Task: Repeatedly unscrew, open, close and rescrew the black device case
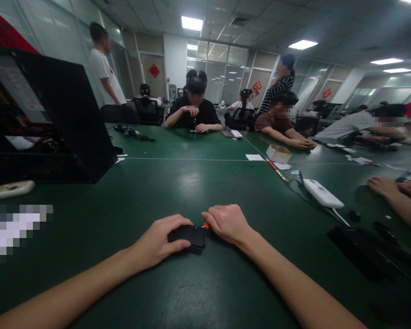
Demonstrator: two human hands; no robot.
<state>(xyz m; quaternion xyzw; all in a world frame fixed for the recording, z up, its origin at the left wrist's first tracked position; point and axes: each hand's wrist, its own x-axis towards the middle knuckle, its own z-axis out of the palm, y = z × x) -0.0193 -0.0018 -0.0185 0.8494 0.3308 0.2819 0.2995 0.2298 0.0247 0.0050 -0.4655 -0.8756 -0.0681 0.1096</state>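
Ok, L+R hands point(162, 237) point(229, 221), 1 held blk box point(190, 236)

Matt black box point(189, 236), glossy tabletop point(188, 292)

Surface point(157, 192): dk green, w/ thin pale lines point(178, 159) across. Small flat box point(188, 235) nr ctr: blk, plain. Small tool point(206, 225) beside it: bright orange bit. Far L, PC case point(92, 132): blk outside, greyish-wht panel point(17, 87) inside. Pwr strip point(322, 193) on R: wht, cord point(341, 217) also wht. Flat item point(359, 251) below: blk. Stick point(276, 170): red + pale segs. Open box point(278, 154): cream/tan. Paper point(255, 157): wht. Tops: blk shirt point(178, 109) opp.; wht tee point(106, 87) w/ small red mark; blk/wht horiz. stripes on striped top point(284, 84); brownish shirt point(270, 122); lt grey top point(345, 123) far R. Door sign point(154, 71): red diamond. Banner point(7, 27) top L: red, darker marks.
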